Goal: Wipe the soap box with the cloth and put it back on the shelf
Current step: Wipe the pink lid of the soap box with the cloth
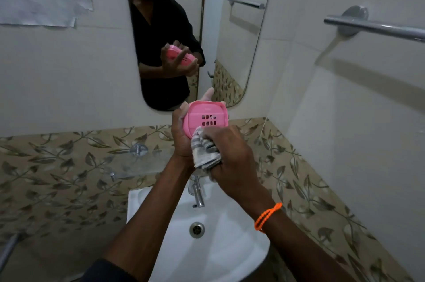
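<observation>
Left hand (181,137) grips soap box (205,118); right hand (230,157) clutches cloth (204,150).

Open room is seen above the sink (147,203), near and low. The glass shelf (138,162) at far left is partly fronted by the tap (197,194) (just below it). At right, passage is narrowed by the towel bar (377,27) jutting from the wall.
</observation>
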